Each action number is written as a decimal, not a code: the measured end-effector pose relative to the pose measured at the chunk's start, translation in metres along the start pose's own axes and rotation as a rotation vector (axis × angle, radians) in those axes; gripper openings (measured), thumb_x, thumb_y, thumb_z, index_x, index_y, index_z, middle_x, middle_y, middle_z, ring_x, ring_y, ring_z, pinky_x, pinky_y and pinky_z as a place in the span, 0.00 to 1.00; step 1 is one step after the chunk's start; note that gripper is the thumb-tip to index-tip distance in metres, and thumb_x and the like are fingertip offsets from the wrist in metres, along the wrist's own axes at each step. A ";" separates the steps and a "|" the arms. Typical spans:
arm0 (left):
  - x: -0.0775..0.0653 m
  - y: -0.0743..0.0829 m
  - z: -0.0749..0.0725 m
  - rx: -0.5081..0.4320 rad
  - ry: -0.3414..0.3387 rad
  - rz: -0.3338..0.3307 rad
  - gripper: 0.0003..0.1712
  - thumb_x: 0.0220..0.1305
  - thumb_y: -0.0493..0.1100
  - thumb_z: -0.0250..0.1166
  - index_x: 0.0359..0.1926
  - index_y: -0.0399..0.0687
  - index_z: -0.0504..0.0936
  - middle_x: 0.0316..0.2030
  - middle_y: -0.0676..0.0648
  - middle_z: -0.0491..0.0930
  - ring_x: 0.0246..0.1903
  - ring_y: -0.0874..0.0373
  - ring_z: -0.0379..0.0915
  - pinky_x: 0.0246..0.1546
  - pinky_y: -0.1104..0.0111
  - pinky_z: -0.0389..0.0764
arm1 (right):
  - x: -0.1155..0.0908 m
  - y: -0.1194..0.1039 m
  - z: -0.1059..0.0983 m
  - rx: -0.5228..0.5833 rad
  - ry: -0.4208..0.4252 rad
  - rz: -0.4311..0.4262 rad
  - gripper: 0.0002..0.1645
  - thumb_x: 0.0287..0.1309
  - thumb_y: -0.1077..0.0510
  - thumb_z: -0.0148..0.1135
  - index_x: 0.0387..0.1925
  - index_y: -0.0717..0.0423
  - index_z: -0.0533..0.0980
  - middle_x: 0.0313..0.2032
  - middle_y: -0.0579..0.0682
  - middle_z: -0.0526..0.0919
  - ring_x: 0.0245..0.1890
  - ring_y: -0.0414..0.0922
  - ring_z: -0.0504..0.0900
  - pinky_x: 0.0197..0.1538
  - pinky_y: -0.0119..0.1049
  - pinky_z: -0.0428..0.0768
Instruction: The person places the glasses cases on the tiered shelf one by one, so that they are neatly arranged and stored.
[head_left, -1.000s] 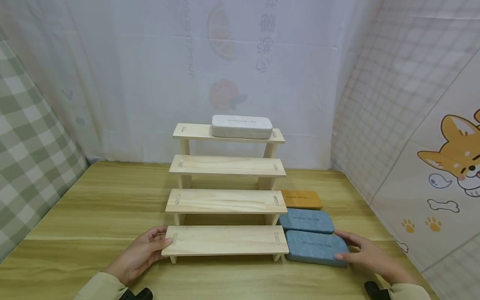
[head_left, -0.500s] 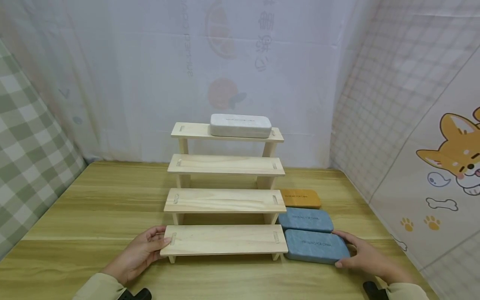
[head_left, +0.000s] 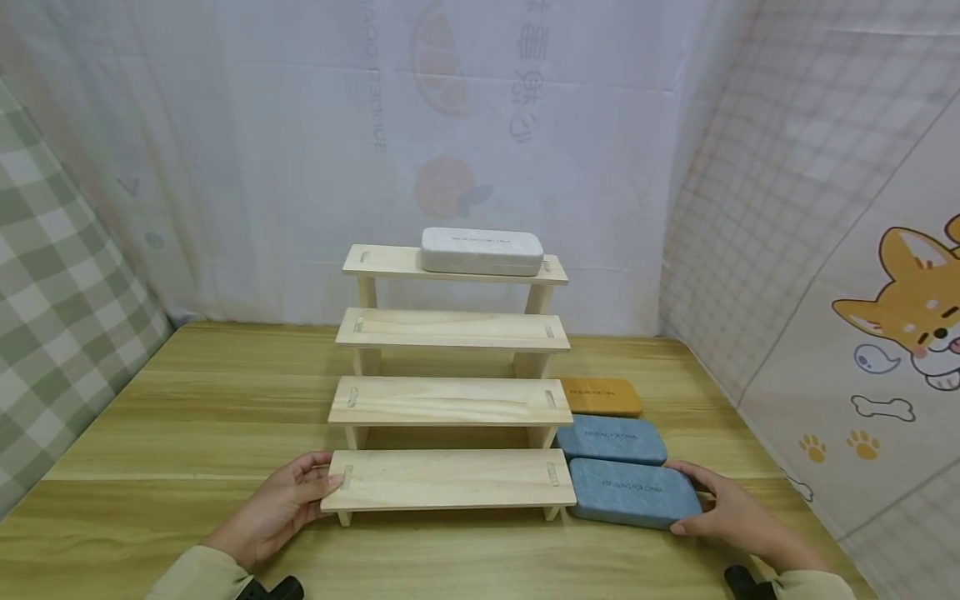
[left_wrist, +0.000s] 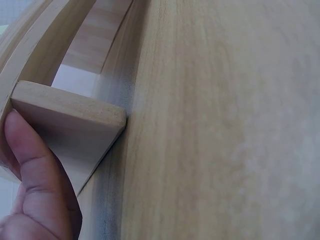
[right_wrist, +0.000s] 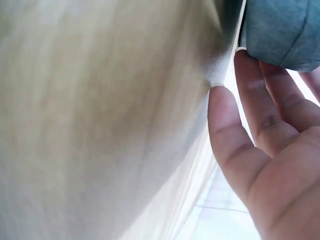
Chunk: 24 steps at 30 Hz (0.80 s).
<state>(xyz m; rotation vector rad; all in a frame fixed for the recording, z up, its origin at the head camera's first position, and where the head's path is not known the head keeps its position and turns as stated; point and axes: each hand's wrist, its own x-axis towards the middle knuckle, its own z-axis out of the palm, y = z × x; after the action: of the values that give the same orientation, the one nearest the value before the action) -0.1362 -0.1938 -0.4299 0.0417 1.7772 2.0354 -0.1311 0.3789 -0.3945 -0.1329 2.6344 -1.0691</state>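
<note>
A pale wooden tiered stand point(head_left: 450, 482) is in the middle of the table, its steps rising toward the back. My left hand point(head_left: 277, 510) grips the left end of the lowest step, thumb on the top board; in the left wrist view a finger point(left_wrist: 40, 185) lies against the wooden support point(left_wrist: 75, 112). At the stand's right lies a blue case with rounded corners point(head_left: 633, 493), like a glasses case. My right hand point(head_left: 731, 512) holds its right end, thumb at the front corner and fingers at the back. The right wrist view shows fingertips close by the case point(right_wrist: 285, 35), low over the table.
Another blue case point(head_left: 613, 439) and an orange case point(head_left: 602, 397) lie in a row behind the held one. A white case point(head_left: 482, 252) sits on the top step. A white curtain point(head_left: 300, 167) hangs behind, with a patterned sheet point(head_left: 795, 233) at the right.
My right thumb has slid from the top of the front blue case down to its front corner. The left hand keeps its place on the stand; the view has shifted slightly.
</note>
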 end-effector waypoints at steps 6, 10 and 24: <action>-0.001 0.001 0.001 0.002 -0.002 -0.003 0.43 0.69 0.39 0.59 0.69 0.22 0.42 0.47 0.47 0.74 0.43 0.60 0.76 0.45 0.67 0.80 | -0.003 -0.001 -0.001 -0.004 0.021 0.014 0.53 0.44 0.55 0.77 0.68 0.68 0.59 0.64 0.77 0.59 0.59 0.68 0.68 0.43 0.32 0.79; -0.001 0.000 0.000 -0.001 -0.004 0.002 0.42 0.70 0.38 0.58 0.68 0.22 0.42 0.46 0.47 0.74 0.43 0.61 0.76 0.44 0.68 0.80 | -0.005 -0.001 -0.003 -0.003 0.026 0.029 0.53 0.46 0.54 0.76 0.69 0.68 0.59 0.65 0.76 0.59 0.60 0.68 0.68 0.43 0.32 0.79; -0.001 0.000 -0.001 0.002 -0.021 0.008 0.43 0.69 0.39 0.59 0.68 0.21 0.41 0.48 0.46 0.73 0.44 0.60 0.75 0.46 0.68 0.79 | -0.016 0.000 -0.021 -0.004 0.073 0.015 0.53 0.53 0.56 0.71 0.70 0.74 0.51 0.66 0.78 0.54 0.59 0.71 0.67 0.43 0.27 0.76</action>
<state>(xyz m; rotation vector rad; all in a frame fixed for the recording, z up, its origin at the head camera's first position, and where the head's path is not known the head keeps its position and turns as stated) -0.1361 -0.1948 -0.4297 0.0704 1.7690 2.0320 -0.1224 0.3956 -0.3766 -0.0754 2.6978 -1.0837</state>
